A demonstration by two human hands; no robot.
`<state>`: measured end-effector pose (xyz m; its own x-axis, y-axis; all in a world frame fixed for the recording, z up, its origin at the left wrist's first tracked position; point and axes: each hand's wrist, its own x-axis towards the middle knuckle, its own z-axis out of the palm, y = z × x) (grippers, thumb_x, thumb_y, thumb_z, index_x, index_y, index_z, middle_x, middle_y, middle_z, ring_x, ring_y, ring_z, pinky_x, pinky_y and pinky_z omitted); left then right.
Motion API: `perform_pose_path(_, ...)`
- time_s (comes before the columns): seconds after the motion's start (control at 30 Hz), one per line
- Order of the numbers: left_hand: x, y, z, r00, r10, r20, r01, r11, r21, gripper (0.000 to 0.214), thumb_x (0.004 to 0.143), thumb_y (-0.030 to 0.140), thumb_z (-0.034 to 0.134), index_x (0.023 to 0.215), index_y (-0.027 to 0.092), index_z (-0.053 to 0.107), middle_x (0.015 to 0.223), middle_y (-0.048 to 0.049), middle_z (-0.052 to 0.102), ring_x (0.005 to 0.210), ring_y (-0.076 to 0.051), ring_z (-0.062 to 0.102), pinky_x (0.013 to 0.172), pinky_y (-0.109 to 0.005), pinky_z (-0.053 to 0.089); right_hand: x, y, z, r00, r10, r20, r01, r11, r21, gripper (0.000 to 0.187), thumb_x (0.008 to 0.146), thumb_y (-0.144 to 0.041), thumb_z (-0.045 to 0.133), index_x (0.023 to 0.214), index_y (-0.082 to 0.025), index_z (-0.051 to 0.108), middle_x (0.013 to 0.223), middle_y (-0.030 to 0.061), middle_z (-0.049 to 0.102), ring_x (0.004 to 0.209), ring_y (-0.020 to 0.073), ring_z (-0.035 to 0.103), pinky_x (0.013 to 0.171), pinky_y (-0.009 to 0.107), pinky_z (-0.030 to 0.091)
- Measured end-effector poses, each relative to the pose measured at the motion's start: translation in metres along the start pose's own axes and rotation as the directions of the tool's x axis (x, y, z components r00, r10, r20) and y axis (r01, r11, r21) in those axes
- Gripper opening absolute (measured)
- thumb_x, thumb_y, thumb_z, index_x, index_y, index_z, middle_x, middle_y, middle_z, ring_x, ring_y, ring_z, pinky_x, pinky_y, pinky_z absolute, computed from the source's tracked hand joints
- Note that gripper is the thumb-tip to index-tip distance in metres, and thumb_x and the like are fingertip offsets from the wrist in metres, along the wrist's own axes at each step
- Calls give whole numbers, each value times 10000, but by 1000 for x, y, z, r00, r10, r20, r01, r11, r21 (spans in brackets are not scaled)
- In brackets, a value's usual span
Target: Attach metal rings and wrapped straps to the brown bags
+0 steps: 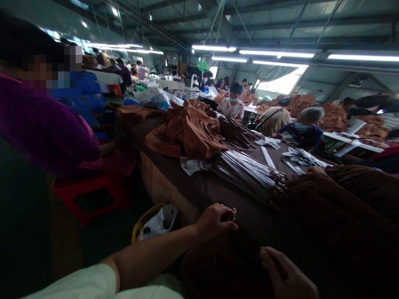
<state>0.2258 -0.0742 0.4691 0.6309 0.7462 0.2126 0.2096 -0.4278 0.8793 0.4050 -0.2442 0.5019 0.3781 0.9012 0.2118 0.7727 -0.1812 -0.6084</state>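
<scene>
A person in a purple top (46, 128) sat on a red stool (90, 189) at the left. Near it on the floor stood a yellow basket (134, 234) with a white plastic bag (160, 222) in it. Farther off were a person in a patterned white top (230, 110) and a person in dark blue (305, 136). Tube lights (277, 54) glowed overhead, near a green coil (202, 64) and a bright window (282, 85).

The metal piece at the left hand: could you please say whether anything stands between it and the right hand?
Nothing visible stands between the metal piece and the right hand, though that gap is very dark.
</scene>
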Motion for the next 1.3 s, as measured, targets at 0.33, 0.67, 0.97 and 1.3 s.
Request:
perform_pose_path(0.33,-25,13,26,981,143,130,-144,990,-4,534,550,484,839,965,180,697,951,-45,666,913,-194,589,828,-277,438,15,-23,30,989,144,-35,-128,949,288,309,826,-470,562,943,-213,687,874,60,701,748,210,667,664,288,528)
perform_pose_path(0.67,-35,12,40,966,147,212,-151,989,4,491,613,452,817,1008,189,692,1005,-49,685,950,-201,605,865,-288,451,-1,3,23,960,92,266,-213,855,472,287,819,-384,511,907,-213,726,984,71,683,952,249,616,861,341,467)
perform_pose_path(0.97,-46,9,34,938,179,296,-180,983,-24,430,750,460,710,1071,180,659,1008,-43,694,954,-175,616,888,-260,432,-5,10,45,740,249,625,-673,308,673,353,698,-458,757,909,-176,728,840,72,719,846,254,651,696,318,483)
perform_pose_path(1.3,-46,6,46,923,98,373,-164,975,149,361,811,443,657,1043,166,646,986,-61,686,941,-206,606,865,-290,427,-16,-16,43,933,323,161,-359,869,340,316,726,-496,662,791,-196,735,991,113,694,976,323,595,881,460,442)
